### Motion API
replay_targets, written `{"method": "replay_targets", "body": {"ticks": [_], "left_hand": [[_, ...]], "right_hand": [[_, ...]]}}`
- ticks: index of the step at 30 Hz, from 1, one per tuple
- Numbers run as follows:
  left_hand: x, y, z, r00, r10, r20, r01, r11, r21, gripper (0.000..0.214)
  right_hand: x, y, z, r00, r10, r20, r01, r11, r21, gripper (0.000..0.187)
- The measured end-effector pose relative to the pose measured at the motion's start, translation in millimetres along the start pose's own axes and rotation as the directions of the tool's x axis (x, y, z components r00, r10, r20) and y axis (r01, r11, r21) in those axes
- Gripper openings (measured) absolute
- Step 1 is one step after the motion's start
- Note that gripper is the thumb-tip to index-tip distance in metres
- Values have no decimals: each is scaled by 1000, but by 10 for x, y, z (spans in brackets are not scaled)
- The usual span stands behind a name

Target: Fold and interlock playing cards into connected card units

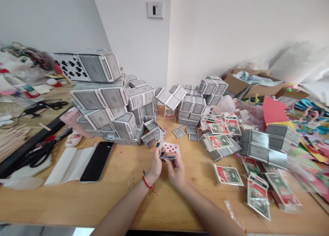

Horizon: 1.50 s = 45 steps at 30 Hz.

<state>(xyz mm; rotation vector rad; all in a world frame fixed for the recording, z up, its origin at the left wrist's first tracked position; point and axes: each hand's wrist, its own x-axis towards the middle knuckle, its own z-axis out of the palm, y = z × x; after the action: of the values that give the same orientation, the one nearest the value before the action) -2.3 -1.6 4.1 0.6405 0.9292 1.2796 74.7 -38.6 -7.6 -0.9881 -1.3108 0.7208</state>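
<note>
Over the middle of the wooden table, my left hand (155,165) is closed on playing cards (161,143) standing nearly upright and seen edge-on. My right hand (176,169) pinches the lower part of the same cards, where a piece lies about level. The two parts meet at an angle; whether they are joined I cannot tell. Just behind my hands a red diamonds card (171,148) shows its face. Grey-backed folded card pieces (151,134) stand close beyond my left fingers. Loose card pieces (179,131) lie farther back.
Stacked card blocks (102,95) rise at the left, with a smaller stack (191,107) at the back. A black phone (97,162), scissors (43,150) and white paper roll (64,164) lie left. Red-green card boxes (228,175) and coloured paper (274,110) crowd the right.
</note>
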Motion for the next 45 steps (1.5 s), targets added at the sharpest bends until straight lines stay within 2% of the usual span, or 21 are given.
{"method": "replay_targets", "body": {"ticks": [3,6,10,13,14,16,18,20,23,25,27,30,33,35,37,40,45], "left_hand": [[-3,-22,-18,998,37,48,-37,999,-2,32],[7,-53,-44,999,9,33,-10,1000,5,34],[10,-25,-65,993,-6,114,6,1000,-5,25],[6,85,-61,978,-14,210,36,994,-104,25],[7,130,-57,978,-18,209,50,987,-151,26],[13,212,-45,982,-39,187,81,972,-221,23],[21,267,-29,983,-53,175,92,971,-221,19],[28,289,-15,989,-22,148,51,980,-193,17],[43,285,-16,993,100,61,-87,978,-189,21],[66,285,-34,980,198,-11,-196,960,-201,22],[94,299,-55,958,276,-78,-286,937,-202,22],[110,338,-66,942,323,-97,-337,912,-233,23],[62,381,-46,954,299,17,-281,912,-299,22],[17,408,-26,949,311,57,-277,905,-322,21],[-11,435,-10,943,327,63,-293,906,-305,21],[-3,474,4,956,289,59,-259,919,-296,15],[31,511,14,972,225,70,-187,917,-353,9]], "right_hand": [[-3,-10,6,999,-42,2,42,999,-35,11],[38,-24,-32,999,-43,24,45,997,-62,11],[188,-49,-175,983,-26,180,23,1000,18,5],[302,-83,-303,968,2,251,-19,998,67,8],[329,-98,-338,967,3,256,-18,998,59,9],[361,-127,-386,950,-33,310,29,999,18,9],[362,-139,-397,909,-98,406,132,990,-58,6],[334,-119,-373,851,-160,500,284,942,-180,6],[250,-31,-295,780,-204,592,511,754,-413,18],[188,38,-238,750,-183,635,573,658,-488,25],[143,86,-192,733,-182,656,603,621,-501,32],[127,91,-152,772,-147,618,539,668,-513,39],[154,16,-141,834,-21,552,354,786,-506,50],[174,-62,-145,858,65,509,222,848,-482,56],[189,-140,-156,856,111,505,126,902,-413,58],[210,-211,-173,816,155,556,10,959,-282,59],[211,-160,-142,862,193,468,-127,977,-170,45]]}}
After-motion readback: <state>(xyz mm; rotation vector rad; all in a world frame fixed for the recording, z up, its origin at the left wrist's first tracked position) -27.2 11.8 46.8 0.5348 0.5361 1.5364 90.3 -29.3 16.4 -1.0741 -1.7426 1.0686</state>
